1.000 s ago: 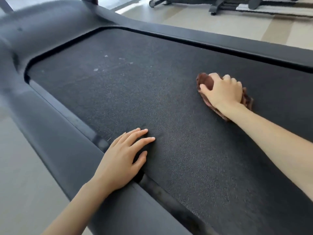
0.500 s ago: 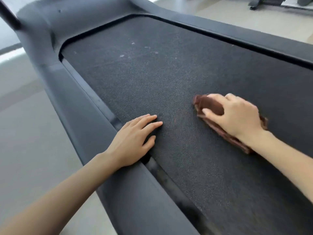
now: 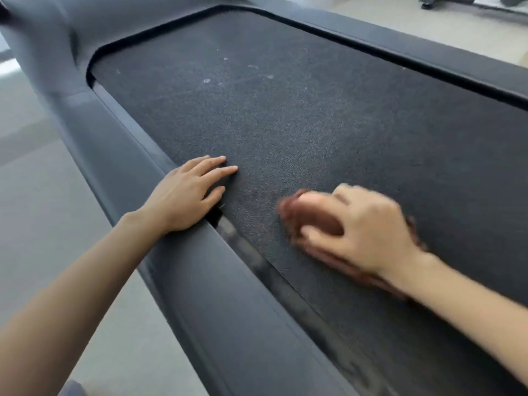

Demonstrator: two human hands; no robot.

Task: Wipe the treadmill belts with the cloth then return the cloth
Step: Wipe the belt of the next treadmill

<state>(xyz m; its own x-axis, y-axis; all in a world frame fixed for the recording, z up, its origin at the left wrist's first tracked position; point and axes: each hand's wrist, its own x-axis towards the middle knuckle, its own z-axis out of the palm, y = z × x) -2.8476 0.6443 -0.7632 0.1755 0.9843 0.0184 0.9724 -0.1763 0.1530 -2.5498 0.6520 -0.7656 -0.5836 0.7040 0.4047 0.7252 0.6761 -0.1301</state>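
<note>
Reddish-brown crumpled cloth lies on the dark grey textured treadmill belt, near the belt's left edge and well short of its rounded front corner. The right hand covers most of it. That hand's fingers curl over the top of the bunched fabric and the thumb closes in from below, so the cloth is gripped and pressed down onto the belt. What shows of the cloth is a bunched end between thumb and fingers, and a thin strip along the wrist. The strip suggests a long axis running on a slant, roughly along the belt's left edge, with the bunched end pointing toward the front of the treadmill. Hand and cloth are both smeared by blur, so the cloth's outline and folds are hard to make out.

The left hand lies flat, its heel on the smooth dark grey plastic side rail. Its fingers are straight, slightly spread, and reach over the belt's left edge onto the belt. It holds nothing and sits apart from the cloth.

A few small pale specks dot the belt toward its front end. The far side rail and the belt are cut off at the right of the view. Beyond lies the pale grey and beige floor, and a dark piece of gym equipment is cropped by the top edge.
</note>
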